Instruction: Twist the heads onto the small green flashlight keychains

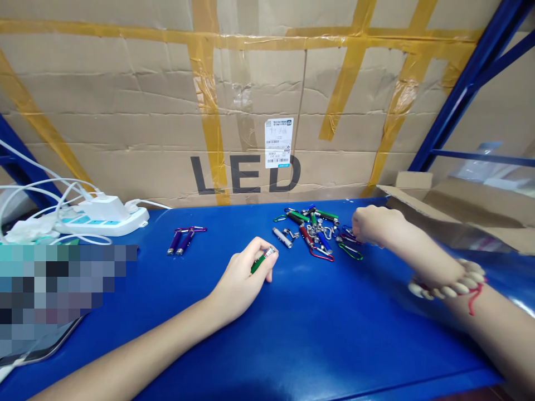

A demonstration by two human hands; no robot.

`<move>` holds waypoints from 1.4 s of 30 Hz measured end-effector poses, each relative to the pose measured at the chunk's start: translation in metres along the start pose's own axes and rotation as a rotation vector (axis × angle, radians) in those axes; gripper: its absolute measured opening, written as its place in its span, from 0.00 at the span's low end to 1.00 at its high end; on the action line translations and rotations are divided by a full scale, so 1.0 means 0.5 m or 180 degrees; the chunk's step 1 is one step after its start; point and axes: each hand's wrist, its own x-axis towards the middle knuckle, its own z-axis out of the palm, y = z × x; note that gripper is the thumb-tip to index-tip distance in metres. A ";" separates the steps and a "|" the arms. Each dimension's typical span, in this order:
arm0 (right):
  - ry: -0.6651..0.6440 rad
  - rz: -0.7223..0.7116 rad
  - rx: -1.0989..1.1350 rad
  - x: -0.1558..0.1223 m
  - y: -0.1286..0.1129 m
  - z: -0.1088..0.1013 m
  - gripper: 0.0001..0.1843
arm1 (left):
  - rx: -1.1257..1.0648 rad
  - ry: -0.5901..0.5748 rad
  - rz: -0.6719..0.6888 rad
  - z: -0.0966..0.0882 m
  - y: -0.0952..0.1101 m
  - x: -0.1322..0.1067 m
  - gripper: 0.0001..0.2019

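Observation:
My left hand (246, 275) is closed around a small green keychain flashlight (258, 263), its silver end showing between thumb and fingers. My right hand (378, 225) reaches down at the right end of a pile, fingers bent together beside purple and dark pieces; what they pinch, if anything, is hidden. Several green, blue, black and red mini flashlights make up the pile, with carabiner clips and silver metal parts (330, 229) among them. A red one (306, 236) has a red carabiner (321, 255). A silver tube (282, 237) lies at the pile's left edge. Farther left rest two purple flashlights (179, 243) with purple carabiners.
Everything lies on a blue tabletop (317, 328). On the left are a white power strip (104, 220) with plugs and cables, and a tablet-like device (62, 340) with a blurred-out screen. A big taped carton (159, 122) stands behind; an open cardboard box (451, 217) is at right.

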 end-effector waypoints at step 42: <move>0.0658 -0.0438 0.0357 0.043 0.008 0.019 0.13 | -0.0210 0.0022 -0.0075 -0.001 0.004 0.000 0.11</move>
